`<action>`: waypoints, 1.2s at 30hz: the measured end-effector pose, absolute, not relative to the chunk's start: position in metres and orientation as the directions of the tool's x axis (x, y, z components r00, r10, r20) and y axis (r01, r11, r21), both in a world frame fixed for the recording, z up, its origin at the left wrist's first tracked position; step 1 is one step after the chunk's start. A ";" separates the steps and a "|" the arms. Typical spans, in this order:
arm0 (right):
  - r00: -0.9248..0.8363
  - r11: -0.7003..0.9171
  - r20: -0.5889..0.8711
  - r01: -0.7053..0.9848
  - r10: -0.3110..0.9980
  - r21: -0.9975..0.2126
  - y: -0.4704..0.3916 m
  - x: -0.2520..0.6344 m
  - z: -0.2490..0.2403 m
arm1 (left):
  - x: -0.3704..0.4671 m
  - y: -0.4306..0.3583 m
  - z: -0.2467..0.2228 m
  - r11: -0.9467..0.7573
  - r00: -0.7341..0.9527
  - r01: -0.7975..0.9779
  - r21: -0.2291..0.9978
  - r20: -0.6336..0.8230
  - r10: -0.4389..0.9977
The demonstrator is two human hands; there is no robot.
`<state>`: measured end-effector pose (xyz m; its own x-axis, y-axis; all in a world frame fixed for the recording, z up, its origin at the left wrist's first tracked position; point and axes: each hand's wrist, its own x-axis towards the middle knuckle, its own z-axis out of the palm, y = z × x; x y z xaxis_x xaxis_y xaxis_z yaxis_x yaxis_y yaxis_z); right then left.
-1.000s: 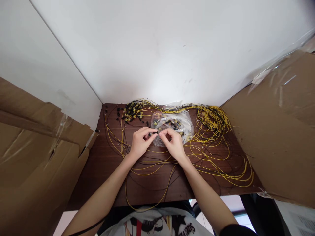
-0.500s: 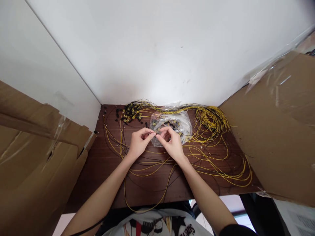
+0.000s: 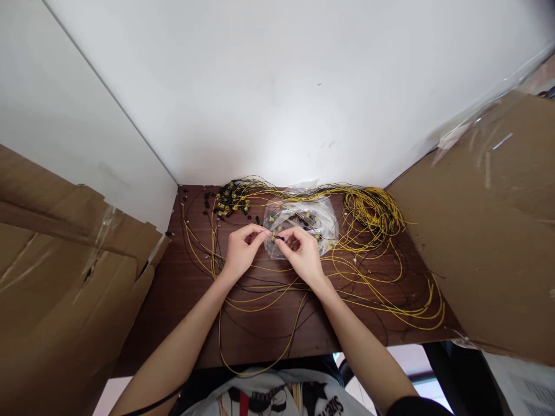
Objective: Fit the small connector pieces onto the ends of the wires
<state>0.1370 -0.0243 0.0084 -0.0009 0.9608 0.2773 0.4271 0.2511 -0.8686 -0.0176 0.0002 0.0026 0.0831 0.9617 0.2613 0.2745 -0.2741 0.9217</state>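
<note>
A small black and yellow connector (image 3: 278, 238) sits between my fingertips, above a clear plastic bag (image 3: 327, 209). My right hand (image 3: 302, 255) pinches its black part between thumb and index finger. On the other side, my left hand (image 3: 241, 249) has thumb and index finger pressed together at the yellow end; what exactly lies between them is too small to make out. Inside the bag are more black and yellow pieces. Loose yellow wires (image 3: 277, 289) and thin black wires run across the brown table (image 3: 173, 323) under both wrists.
A pile of black and yellow connectors (image 3: 232, 199) lies at the back left, its wires leading to a coiled yellow and black bundle (image 3: 377, 214) at the back right. Cardboard sheets (image 3: 65, 277) stand on both sides, with a white wall (image 3: 277, 86) behind.
My hands have drawn slightly apart, the left one moving a little left. The black and yellow connector now shows between the fingertips, where they covered most of it before.
</note>
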 end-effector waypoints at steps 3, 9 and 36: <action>0.017 0.222 0.252 0.417 0.968 -0.881 -0.023 0.138 0.007 | -0.018 0.000 0.003 -0.241 0.056 0.278 0.930 0.235 0.970; 0.034 0.194 0.228 0.419 0.973 -0.887 -0.022 0.139 0.005 | -0.018 0.000 0.002 -0.244 0.061 0.216 0.945 0.236 0.970; 0.024 0.178 0.205 0.410 0.978 -0.895 -0.023 0.141 0.005 | -0.020 0.002 0.002 -0.208 0.007 0.183 0.961 0.210 0.978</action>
<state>0.1408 -0.0229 0.0050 0.0241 0.9784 0.2053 0.4095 0.1777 -0.8948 -0.0199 0.0023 0.0021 0.0070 0.9776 0.2103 0.1834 -0.2080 0.9608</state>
